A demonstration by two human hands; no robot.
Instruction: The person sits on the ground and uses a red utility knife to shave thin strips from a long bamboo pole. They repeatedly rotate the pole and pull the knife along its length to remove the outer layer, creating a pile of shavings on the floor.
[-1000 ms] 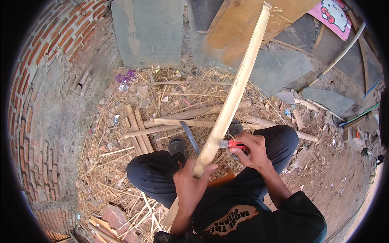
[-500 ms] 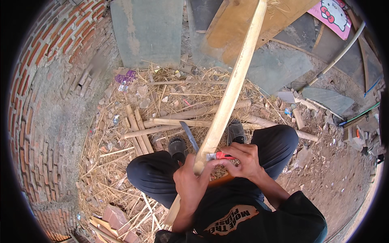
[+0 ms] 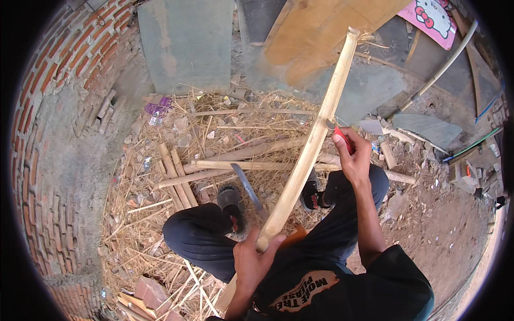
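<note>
Left hand point(image 3: 252, 262) was clamped round the lower part of the bamboo strip point(image 3: 301, 174), which slanted up over the littered ground point(image 3: 433, 230) toward the brown panel point(image 3: 316, 40) at the ground's far edge. Right hand point(image 3: 355, 155) gripped a red-handled tool point(image 3: 344, 141), metal end at the strip's right edge, above mid-length. Dark blade point(image 3: 247, 186) sat between the 2 shoes point(image 3: 229, 196).

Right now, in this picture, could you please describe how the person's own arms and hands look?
The left hand and right hand wear no gloves. Both forearms are bare as far as they show, with no visible watch or bracelet. A loose black sleeve covers the upper right arm.
</note>
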